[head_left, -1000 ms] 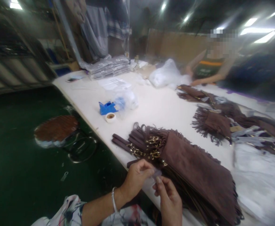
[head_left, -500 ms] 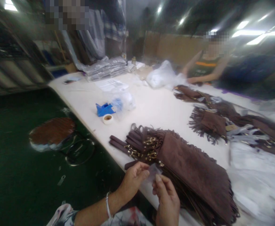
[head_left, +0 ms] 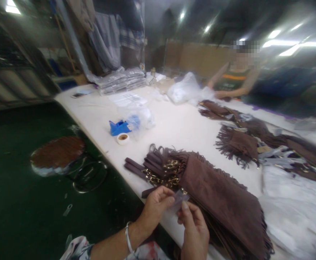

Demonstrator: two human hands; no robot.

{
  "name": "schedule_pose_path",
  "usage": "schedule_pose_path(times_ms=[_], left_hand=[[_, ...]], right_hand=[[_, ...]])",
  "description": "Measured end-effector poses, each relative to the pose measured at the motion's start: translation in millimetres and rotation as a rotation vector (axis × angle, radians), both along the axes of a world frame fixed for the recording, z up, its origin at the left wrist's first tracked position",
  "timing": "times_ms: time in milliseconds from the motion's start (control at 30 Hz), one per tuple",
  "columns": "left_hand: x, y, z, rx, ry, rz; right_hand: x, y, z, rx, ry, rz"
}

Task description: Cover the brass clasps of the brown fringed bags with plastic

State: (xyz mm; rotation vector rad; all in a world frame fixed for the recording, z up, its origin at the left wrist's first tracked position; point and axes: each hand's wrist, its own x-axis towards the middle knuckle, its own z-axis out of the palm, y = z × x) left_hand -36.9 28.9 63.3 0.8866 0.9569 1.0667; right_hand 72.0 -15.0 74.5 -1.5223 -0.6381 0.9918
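Between my two hands is a small clear plastic piece, perhaps a little bag; its exact kind is blurred. My left hand pinches its left side between thumb and fingers. My right hand grips its lower right edge the same way. Just beyond my hands lies a stack of brown fringed bags on the white table. Brown straps with gold clasps stick out at the stack's left end.
A blue tape dispenser and a tape roll lie mid-table. More brown fringed bags and white plastic sheets cover the right side. Packed stacks stand at the back. Another person sits across; a stool stands left.
Both hands have shifted slightly right, and the clear plastic piece is tilted a little differently between them. The view has moved slightly.
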Motion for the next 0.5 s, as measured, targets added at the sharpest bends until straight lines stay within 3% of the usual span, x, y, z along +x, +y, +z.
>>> schedule_pose_path(times_ms=[267,500], left_hand=[[9,4,8.8,-0.021,-0.026,0.055],[14,11,15.8,0.0,0.018,0.054]], right_hand=[[-2,-2,3.8,0.002,-0.217,-0.012],[-6,2,16.2,0.012,-0.218,-0.068]])
